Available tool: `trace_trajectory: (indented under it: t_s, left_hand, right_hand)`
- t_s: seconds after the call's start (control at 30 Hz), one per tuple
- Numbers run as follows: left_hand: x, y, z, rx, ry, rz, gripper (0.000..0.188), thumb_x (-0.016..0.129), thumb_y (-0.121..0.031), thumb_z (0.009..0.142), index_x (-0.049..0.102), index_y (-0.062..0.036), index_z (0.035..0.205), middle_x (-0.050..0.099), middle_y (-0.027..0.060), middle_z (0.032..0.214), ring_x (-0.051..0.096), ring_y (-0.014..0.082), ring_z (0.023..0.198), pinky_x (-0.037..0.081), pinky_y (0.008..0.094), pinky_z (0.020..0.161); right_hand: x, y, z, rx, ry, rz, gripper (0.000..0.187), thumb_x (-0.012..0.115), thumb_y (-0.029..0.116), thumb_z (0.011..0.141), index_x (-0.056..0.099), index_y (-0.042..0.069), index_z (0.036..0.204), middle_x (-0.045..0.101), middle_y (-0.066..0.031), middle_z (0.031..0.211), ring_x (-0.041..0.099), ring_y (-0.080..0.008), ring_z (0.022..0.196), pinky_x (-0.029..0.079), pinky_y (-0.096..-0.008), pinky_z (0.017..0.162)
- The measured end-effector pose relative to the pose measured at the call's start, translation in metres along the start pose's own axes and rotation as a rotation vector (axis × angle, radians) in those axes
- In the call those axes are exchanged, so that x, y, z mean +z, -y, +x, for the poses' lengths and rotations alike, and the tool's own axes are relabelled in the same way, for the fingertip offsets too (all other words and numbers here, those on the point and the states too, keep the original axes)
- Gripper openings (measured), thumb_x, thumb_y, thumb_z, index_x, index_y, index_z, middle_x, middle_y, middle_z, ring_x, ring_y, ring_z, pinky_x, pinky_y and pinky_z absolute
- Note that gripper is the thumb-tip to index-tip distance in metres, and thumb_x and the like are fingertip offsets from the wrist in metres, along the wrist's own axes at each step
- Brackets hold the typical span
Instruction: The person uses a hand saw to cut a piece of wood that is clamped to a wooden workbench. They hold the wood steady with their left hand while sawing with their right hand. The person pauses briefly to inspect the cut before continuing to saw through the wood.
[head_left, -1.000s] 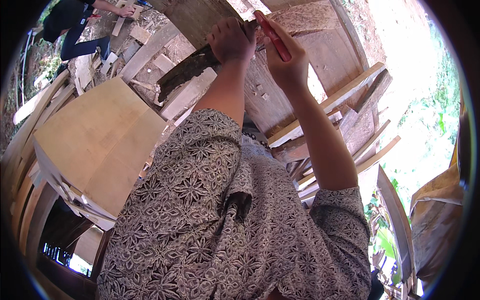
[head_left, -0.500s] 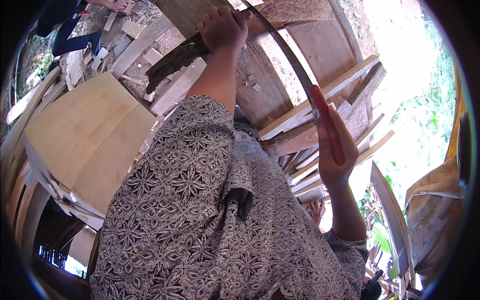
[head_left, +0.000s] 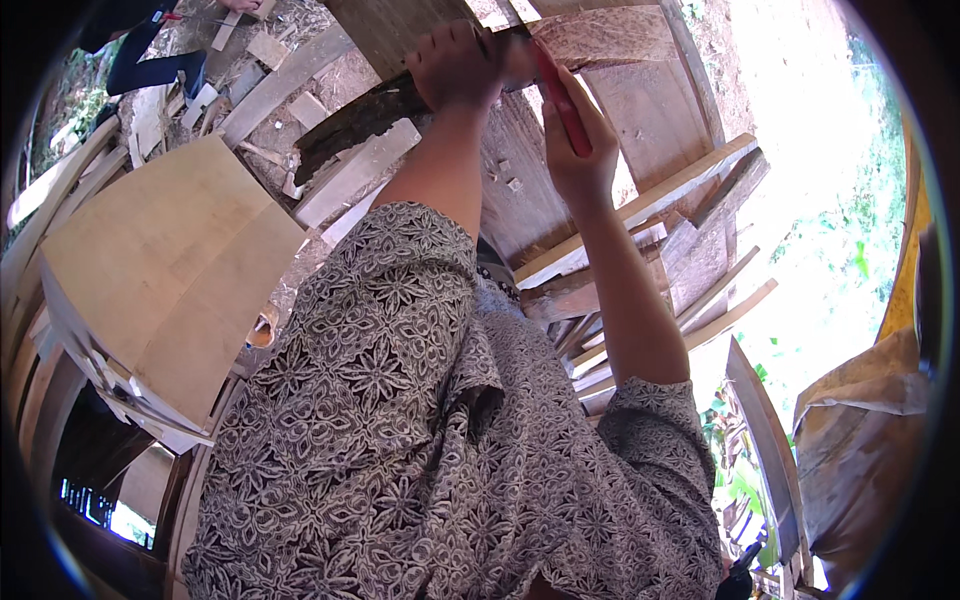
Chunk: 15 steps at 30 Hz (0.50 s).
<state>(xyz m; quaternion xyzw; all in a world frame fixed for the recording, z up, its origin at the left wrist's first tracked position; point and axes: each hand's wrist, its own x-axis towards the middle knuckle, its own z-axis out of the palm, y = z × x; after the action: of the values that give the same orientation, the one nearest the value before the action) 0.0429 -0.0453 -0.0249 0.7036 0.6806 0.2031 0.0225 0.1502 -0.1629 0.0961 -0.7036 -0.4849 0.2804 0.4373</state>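
Observation:
A rough plank (head_left: 615, 36) with a dark bark edge (head_left: 360, 122) lies across the top of the view. My left hand (head_left: 456, 66) is closed over it, fingers bent around the wood. Just to the right, my right hand (head_left: 583, 150) grips the red handle of a hand saw (head_left: 562, 100). Its handle is close to the plank, and the blade runs off toward the top edge, mostly out of sight beyond the wood. Blur hides the exact spot where blade and plank meet.
A pale wooden panel (head_left: 175, 270) stands at the left. Boards and beams (head_left: 640, 205) are stacked below the plank. Wood offcuts (head_left: 268, 50) litter the ground, where another person's leg (head_left: 150, 65) shows at upper left. A brown tarp (head_left: 865, 430) hangs at right.
My right hand has pushed the saw up and away, bringing its handle close to the plank. My left hand stays on the plank, only slightly shifted in view.

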Motion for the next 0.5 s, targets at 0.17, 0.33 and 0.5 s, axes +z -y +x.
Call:
trace_trajectory:
  t_s: [0.17,0.33,0.5]
  left_hand:
    - [-0.005,0.007,0.014,-0.025,0.052,0.058,0.030,0.055,-0.039,0.095,0.066,-0.0118,0.098,0.068,0.0116,0.106,0.064,0.0342,0.103,0.047,0.0537,0.093]
    - [-0.036,-0.008,0.022,-0.169,0.350,-0.044,0.035,0.061,-0.038,0.092,0.065,-0.0096,0.113,0.064,0.0222,0.129,0.060,0.0355,0.123,0.046,0.0550,0.105]
    - [0.006,0.014,-0.002,0.084,0.023,0.067,0.034,0.054,-0.042,0.096,0.065,-0.0097,0.097,0.065,0.0112,0.104,0.061,0.0321,0.106,0.043,0.0515,0.093]
  right_hand:
    - [-0.066,0.026,-0.084,0.099,0.106,0.100,0.048,0.052,-0.012,0.098,0.053,-0.003,0.145,0.062,-0.0220,0.143,0.057,-0.0280,0.137,0.045,-0.0347,0.112]
    - [-0.139,0.076,-0.114,0.107,0.223,0.093,0.048,0.047,-0.014,0.099,0.048,-0.005,0.146,0.054,-0.0280,0.148,0.052,-0.0318,0.141,0.039,-0.0398,0.119]
    - [-0.114,0.076,-0.073,0.086,0.247,0.156,0.046,0.051,-0.012,0.099,0.051,-0.005,0.145,0.059,-0.0268,0.143,0.056,-0.0302,0.137,0.043,-0.0388,0.116]
